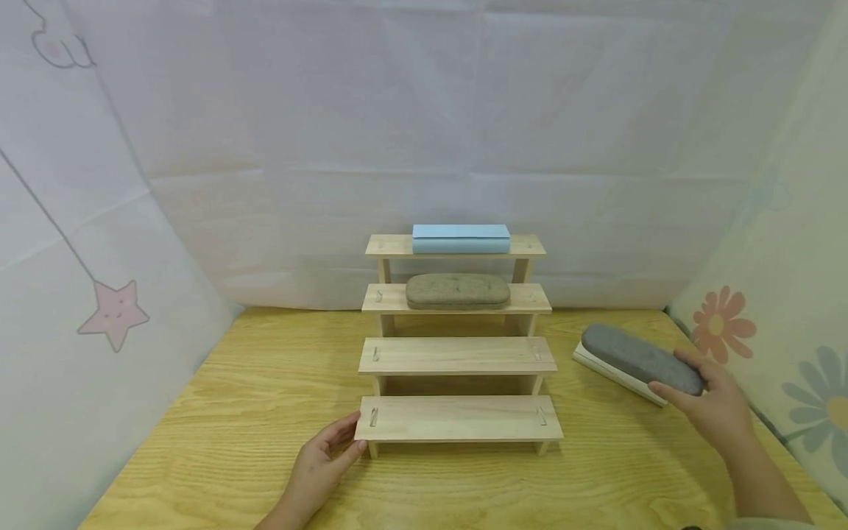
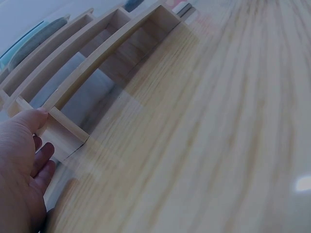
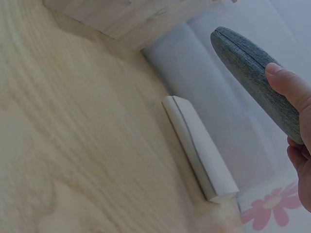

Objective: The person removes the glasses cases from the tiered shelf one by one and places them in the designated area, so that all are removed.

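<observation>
A four-tier wooden display stand (image 1: 457, 355) rises in steps on the table. At the left end of its lowest tier, my left hand (image 1: 323, 464) holds the corner, with the thumb (image 2: 34, 119) at the front edge and the fingers by the side. My right hand (image 1: 718, 405) grips a grey fabric glasses case (image 1: 639, 357) by its near end. Raised off the table in the right wrist view, that case (image 3: 257, 80) has the thumb lying along its top. Below it, a white glasses case (image 3: 201, 148) rests on the table, partly covered in the head view.
A light blue glasses case (image 1: 460, 240) lies on the top tier, and a brownish-grey one (image 1: 457, 291) on the tier below. The two lower tiers carry nothing. Printed white cloth (image 1: 318, 147) hangs behind the wooden table (image 1: 265, 397) and at both sides.
</observation>
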`<state>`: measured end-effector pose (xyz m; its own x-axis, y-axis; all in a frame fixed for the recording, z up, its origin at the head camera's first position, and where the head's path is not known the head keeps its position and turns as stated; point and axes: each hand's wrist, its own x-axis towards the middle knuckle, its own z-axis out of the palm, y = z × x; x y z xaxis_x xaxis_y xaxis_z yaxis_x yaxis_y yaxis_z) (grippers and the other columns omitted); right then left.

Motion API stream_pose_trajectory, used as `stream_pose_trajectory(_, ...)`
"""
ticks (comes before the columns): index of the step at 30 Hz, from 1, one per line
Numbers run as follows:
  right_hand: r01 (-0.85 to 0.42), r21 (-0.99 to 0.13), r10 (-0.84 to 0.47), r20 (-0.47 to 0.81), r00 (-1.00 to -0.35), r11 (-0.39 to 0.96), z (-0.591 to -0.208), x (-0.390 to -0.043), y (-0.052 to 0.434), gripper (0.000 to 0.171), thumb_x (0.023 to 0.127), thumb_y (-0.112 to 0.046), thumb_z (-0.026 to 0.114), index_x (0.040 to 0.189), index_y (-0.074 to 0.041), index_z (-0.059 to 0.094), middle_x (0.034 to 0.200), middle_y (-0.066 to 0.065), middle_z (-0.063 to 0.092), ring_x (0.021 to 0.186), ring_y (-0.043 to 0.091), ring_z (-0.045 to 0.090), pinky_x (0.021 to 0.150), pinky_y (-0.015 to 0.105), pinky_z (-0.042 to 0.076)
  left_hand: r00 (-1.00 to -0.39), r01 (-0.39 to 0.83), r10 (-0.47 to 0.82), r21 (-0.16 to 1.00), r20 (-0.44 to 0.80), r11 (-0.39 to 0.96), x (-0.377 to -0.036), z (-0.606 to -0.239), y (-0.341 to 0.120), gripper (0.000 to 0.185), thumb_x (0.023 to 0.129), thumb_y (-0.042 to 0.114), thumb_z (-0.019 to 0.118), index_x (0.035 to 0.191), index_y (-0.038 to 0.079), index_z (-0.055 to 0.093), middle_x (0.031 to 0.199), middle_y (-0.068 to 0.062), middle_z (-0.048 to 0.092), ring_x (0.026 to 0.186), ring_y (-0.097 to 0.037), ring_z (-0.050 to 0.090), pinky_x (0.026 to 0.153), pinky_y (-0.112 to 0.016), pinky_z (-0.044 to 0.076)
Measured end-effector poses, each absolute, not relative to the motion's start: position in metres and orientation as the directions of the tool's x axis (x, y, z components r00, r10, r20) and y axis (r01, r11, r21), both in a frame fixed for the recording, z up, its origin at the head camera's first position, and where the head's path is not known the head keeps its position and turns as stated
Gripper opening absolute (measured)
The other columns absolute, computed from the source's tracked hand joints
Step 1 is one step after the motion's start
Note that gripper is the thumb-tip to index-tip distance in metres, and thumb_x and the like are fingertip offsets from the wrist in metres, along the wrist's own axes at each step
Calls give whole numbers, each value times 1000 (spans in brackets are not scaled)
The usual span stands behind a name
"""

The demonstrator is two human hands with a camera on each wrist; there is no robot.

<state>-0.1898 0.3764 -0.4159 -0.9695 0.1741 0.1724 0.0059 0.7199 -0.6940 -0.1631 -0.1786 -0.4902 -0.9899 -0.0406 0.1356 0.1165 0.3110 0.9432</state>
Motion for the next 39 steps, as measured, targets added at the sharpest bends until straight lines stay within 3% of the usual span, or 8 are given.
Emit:
stream_pose_trajectory(2, 16, -686, 172, 160, -972, 727, -420, -190, 376, 87, 89, -42, 71, 153, -1, 27, 151, 35, 31, 125, 55, 39, 88, 35, 46, -991, 109, -45, 944, 129, 310, -163, -491, -179, 44, 86, 14, 75, 128, 7, 63, 127, -12, 67, 109, -7, 63, 92, -19, 52)
stream_pose_trajectory(5, 20, -693, 162, 140, -977, 721, -428, -190, 376, 87, 91, -43, 69, 153, 0, 26, 151, 36, 28, 126, 56, 36, 89, 64, 39, -990, 113, -47, 943, 134, 313, -164, -492, -179, 44, 86, 13, 75, 127, 6, 63, 126, -12, 67, 109, -8, 64, 91, -19, 52)
stream_pose_trajectory(16, 26, -693, 164, 134, -977, 720, -446, -191, 377, 87, 90, -43, 69, 151, 3, 28, 148, 38, 31, 126, 58, 36, 93, 69, 37, -989, 119, -42, 941, 139, 315, -165, -493, -179, 45, 85, 14, 76, 128, 5, 63, 127, -13, 66, 109, -8, 64, 91, -17, 52)
stream_pose_trajectory(18, 29, -688, 166, 133, -977, 725, -449, -191, 377, 86, 90, -42, 70, 150, 4, 29, 146, 38, 33, 124, 56, 39, 91, 65, 40, -989, 126, -40, 940, 146, 316, -165, -492, -179, 44, 86, 14, 75, 127, 5, 63, 127, -14, 66, 112, -14, 65, 92, -21, 53)
stream_pose_trajectory(20, 37, -687, 166, 123, -978, 726, -450, -191, 376, 85, 90, -42, 70, 150, 4, 31, 145, 38, 35, 123, 54, 41, 89, 51, 46, -987, 135, -37, 940, 154, 314, -164, -491, -179, 44, 86, 14, 75, 128, 5, 63, 127, -15, 66, 113, -20, 65, 94, -26, 54)
stream_pose_trajectory(23, 41, -692, 164, 113, -980, 721, -454, -190, 375, 83, 90, -40, 71, 149, 4, 32, 144, 37, 36, 122, 53, 43, 86, 46, 47, -987, 140, -33, 940, 158, 312, -164, -490, -179, 44, 87, 13, 75, 128, 5, 63, 128, -14, 66, 114, -19, 64, 94, -27, 54)
stream_pose_trajectory(28, 47, -702, 183, 120, -976, 711, -462, -190, 372, 83, 89, -38, 73, 148, 4, 34, 143, 38, 36, 123, 55, 40, 93, 64, 39, -988, 136, -29, 942, 152, 306, -163, -489, -179, 44, 87, 14, 74, 128, 5, 62, 128, -15, 66, 114, -17, 64, 95, -26, 53)
stream_pose_trajectory(39, 49, -689, 170, 109, -979, 723, -476, -192, 375, 84, 87, -40, 73, 147, 5, 35, 143, 41, 35, 125, 59, 37, 96, 67, 35, -990, 121, -38, 945, 139, 305, -162, -488, -178, 44, 87, 13, 74, 128, 4, 62, 128, -15, 65, 114, -19, 64, 94, -26, 54)
